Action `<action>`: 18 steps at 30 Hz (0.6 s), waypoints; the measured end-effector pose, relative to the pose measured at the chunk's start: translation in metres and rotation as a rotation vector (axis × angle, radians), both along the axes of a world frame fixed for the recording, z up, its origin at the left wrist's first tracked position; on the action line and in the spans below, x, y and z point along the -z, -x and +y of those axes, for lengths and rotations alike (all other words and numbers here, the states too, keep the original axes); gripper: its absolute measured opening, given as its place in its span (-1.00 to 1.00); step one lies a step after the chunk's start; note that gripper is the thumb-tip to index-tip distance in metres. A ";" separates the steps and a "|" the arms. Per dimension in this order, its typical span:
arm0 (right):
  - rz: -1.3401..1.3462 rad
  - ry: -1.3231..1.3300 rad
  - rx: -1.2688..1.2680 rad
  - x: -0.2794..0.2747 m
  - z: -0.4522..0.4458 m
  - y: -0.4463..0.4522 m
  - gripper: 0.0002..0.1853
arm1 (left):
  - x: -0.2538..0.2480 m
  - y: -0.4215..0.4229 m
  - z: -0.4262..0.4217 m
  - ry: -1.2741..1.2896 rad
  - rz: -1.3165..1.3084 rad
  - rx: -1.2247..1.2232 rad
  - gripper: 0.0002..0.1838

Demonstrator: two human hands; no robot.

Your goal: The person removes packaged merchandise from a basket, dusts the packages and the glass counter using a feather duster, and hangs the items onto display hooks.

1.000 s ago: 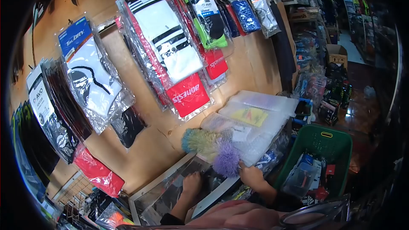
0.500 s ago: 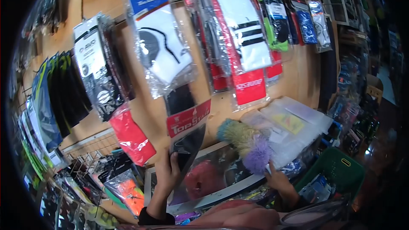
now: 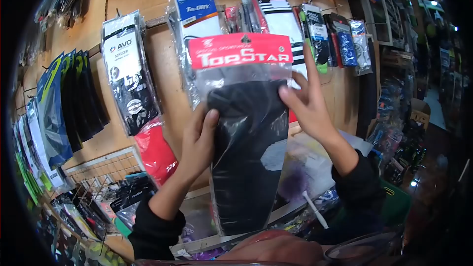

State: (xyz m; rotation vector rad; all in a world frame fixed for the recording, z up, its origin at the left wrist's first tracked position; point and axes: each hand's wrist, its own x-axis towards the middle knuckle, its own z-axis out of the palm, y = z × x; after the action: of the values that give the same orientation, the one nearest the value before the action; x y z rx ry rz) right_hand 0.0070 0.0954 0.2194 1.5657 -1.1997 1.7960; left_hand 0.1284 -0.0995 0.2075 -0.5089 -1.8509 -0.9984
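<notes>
A clear plastic pack of what looks like black socks [image 3: 246, 148], with a red TopStar header card, is held upright in front of me. My left hand [image 3: 198, 140] grips its left edge, thumb on the front. At the upper right edge, just under the card, my right hand [image 3: 311, 101] pinches the pack with the thumb in front and a finger raised. Below and right of the pack lies a fluffy duster [image 3: 294, 182], partly hidden behind it. The duster's white handle [image 3: 315, 211] points toward me, and no hand touches it.
Packed socks [image 3: 130, 71] hang from hooks on a wooden wall [image 3: 170, 83]. Beneath the pack runs a glass-topped counter with clear plastic bags [image 3: 340, 150]. A green basket [image 3: 396, 202] stands at right, and more packaged goods [image 3: 79, 214] hang lower left.
My right hand has let go of the duster, leaving it on the counter, and has risen to grip the pack's right side. The pack has come closer and turned its front toward me.
</notes>
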 end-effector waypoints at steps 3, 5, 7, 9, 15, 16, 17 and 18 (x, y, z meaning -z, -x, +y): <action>0.131 0.274 0.074 -0.042 -0.005 0.019 -0.33 | -0.029 0.036 0.009 0.013 -0.053 0.213 -0.69; 0.107 0.140 0.231 -0.064 0.013 0.031 -0.54 | -0.047 0.056 0.019 -0.016 -0.065 0.355 -0.64; 0.031 0.204 0.118 -0.079 0.014 0.041 -0.58 | -0.065 0.072 0.034 -0.040 0.073 0.396 -0.55; 0.071 0.222 0.135 -0.093 0.015 0.060 -0.56 | -0.088 0.096 0.039 -0.010 0.145 0.328 -0.47; -0.026 0.184 0.267 -0.156 0.023 0.125 -0.53 | -0.156 0.166 0.050 0.054 0.389 0.080 -0.24; -0.023 0.185 0.265 -0.165 0.022 0.138 -0.53 | -0.169 0.171 0.051 0.128 0.394 0.071 -0.23; 0.000 0.182 0.257 -0.174 0.019 0.147 -0.53 | -0.183 0.181 0.048 0.130 0.400 0.069 -0.23; 0.024 0.181 0.247 -0.184 0.017 0.155 -0.53 | -0.198 0.190 0.044 0.198 0.357 -0.124 -0.29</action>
State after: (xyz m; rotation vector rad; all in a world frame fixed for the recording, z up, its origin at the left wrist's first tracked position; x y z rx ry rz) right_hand -0.1479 0.1123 0.4037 1.2745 -1.1311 1.6694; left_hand -0.0614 -0.0558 0.4056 -0.6373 -1.6422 -0.5996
